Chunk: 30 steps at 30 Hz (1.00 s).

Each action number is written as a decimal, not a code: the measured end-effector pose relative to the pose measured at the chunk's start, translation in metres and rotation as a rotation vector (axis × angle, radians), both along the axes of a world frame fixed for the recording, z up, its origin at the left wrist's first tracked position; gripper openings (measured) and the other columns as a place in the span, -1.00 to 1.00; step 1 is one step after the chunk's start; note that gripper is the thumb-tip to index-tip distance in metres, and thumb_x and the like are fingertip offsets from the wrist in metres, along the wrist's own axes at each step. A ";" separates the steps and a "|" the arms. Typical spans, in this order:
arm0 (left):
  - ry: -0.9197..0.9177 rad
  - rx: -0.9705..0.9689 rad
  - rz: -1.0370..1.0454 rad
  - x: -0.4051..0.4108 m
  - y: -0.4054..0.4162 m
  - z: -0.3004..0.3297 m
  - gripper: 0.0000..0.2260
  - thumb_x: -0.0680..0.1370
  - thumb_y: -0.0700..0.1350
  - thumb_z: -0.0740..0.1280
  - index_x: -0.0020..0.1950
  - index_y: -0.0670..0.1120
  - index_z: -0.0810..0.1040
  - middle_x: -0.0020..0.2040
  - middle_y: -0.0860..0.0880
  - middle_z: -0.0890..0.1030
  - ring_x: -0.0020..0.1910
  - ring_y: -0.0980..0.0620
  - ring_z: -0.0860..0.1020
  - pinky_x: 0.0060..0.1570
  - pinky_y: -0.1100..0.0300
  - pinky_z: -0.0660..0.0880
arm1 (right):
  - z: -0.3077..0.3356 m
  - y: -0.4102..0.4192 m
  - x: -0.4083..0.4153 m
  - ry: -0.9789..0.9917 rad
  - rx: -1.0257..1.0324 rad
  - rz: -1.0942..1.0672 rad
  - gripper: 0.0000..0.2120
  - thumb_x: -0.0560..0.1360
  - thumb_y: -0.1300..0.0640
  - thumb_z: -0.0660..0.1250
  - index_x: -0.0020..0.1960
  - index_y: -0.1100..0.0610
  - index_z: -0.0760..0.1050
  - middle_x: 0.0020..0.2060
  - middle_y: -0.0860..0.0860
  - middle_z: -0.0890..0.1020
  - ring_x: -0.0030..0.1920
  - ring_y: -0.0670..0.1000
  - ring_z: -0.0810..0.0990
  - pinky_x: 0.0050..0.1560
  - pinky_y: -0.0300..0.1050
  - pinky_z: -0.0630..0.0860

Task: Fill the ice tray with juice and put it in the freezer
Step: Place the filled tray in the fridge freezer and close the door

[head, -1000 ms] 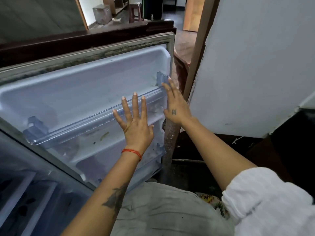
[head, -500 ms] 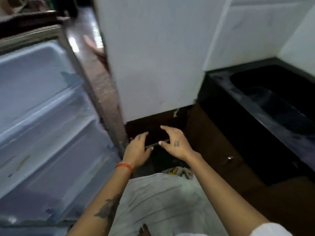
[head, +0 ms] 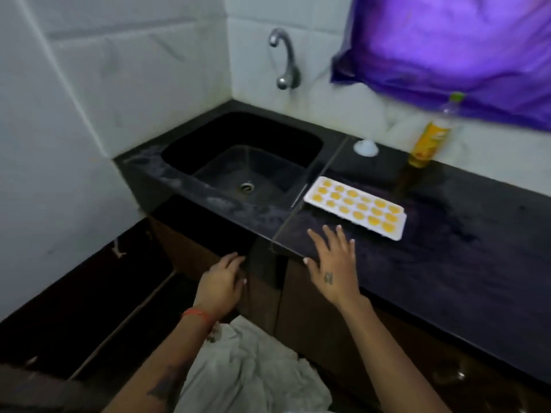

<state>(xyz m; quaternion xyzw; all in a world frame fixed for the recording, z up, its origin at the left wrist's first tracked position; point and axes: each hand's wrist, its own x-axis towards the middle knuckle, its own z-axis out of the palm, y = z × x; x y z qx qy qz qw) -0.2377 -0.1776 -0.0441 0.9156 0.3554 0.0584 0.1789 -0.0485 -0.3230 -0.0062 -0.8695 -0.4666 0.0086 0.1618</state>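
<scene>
Near surface's front edge, beside sink (head: 208,150): ice tray (head: 356,206), cells brimful of juice. Light, flexy, spill-prone; grip both short ends, level. Right hand (head: 334,265) spread, left hand (head: 220,286) relaxed, both empty.

- White tiled walls (head: 125,64) meet in a corner behind the sink, their grout lines faint in dim, bluish light.
- A black stone bench (head: 417,263) runs along the right wall, dusty grey at its near edge.
- A black sink (head: 185,150) is sunk into its left end, with a metal drain (head: 246,187) at the bottom.
- A curved chrome tap (head: 284,59) comes out of the wall above the basin.
- A purple sheet (head: 447,43) hangs at the upper right (it glows as if lit from behind).
- Brown cabinet doors (head: 313,317) stand under the bench.
- The floor (head: 74,293) is dark.
</scene>
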 end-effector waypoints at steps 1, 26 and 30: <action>-0.056 0.029 -0.010 0.018 0.001 0.006 -0.52 0.54 -0.05 0.29 0.45 -0.05 0.32 0.48 -0.05 0.30 0.37 -0.08 0.39 0.28 0.10 0.40 | 0.003 -0.009 0.016 0.004 0.022 -0.068 -0.47 0.55 -0.05 0.17 0.49 -0.03 0.14 0.51 0.07 0.14 0.52 0.15 -0.05 0.47 0.21 -0.07; -0.263 -1.046 0.101 0.273 0.090 0.026 -0.74 0.58 -0.32 0.23 0.27 -0.32 0.42 -0.18 -0.12 0.54 -0.30 -0.01 0.55 -0.41 0.27 0.60 | -0.016 -0.037 0.176 0.920 0.583 -0.949 -0.74 0.52 0.30 0.29 0.20 0.29 0.47 -0.08 0.14 0.61 -0.25 0.03 0.62 -0.20 -0.15 0.63; -0.291 -1.065 0.136 0.271 0.092 0.024 -0.75 0.57 -0.32 0.25 0.25 -0.30 0.45 -0.17 -0.12 0.56 -0.29 -0.02 0.56 -0.39 0.26 0.61 | -0.018 -0.033 0.174 0.931 0.607 -0.955 -0.74 0.51 0.32 0.30 0.19 0.28 0.47 -0.06 0.13 0.62 -0.20 0.03 0.63 -0.29 -0.27 0.62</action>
